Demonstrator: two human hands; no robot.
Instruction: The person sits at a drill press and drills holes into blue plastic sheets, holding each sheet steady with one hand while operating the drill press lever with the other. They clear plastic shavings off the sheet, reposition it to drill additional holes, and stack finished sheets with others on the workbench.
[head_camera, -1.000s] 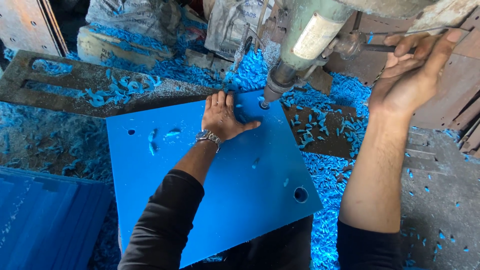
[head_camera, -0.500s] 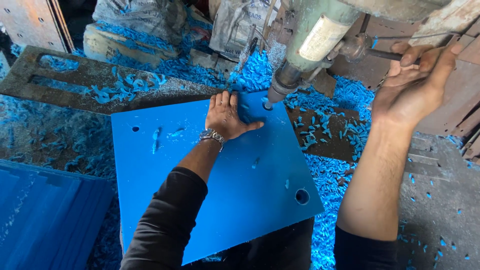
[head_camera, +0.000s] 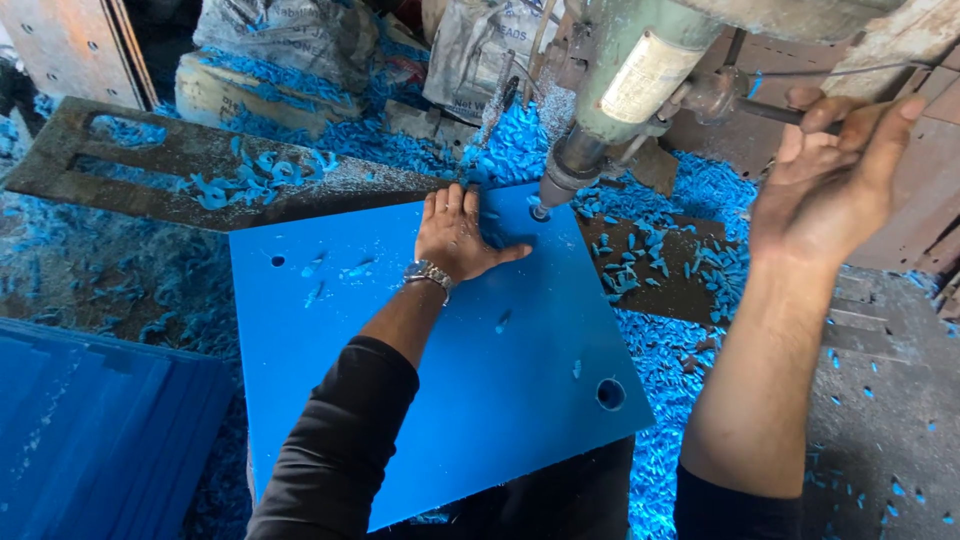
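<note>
A blue plastic sheet (head_camera: 430, 370) lies flat under a drill press head (head_camera: 640, 80). My left hand (head_camera: 455, 235) presses flat on the sheet's far edge, fingers spread, just left of the drill bit (head_camera: 542, 208), which meets the sheet at its far right corner. My right hand (head_camera: 830, 175) is raised at the upper right, fingers curled around the press's thin feed lever (head_camera: 775, 113). The sheet has a round hole (head_camera: 610, 393) near its right corner and a small one (head_camera: 277, 261) at the far left.
Blue plastic shavings (head_camera: 700, 260) cover the machine table and floor. A rusty slotted metal plate (head_camera: 190, 170) lies beyond the sheet. A stack of blue sheets (head_camera: 90, 440) sits at the lower left. Sacks (head_camera: 290, 35) stand at the back.
My right hand has come down slightly with the lever, and the drill head has lowered to the sheet's corner. My left hand stays pressed in place.
</note>
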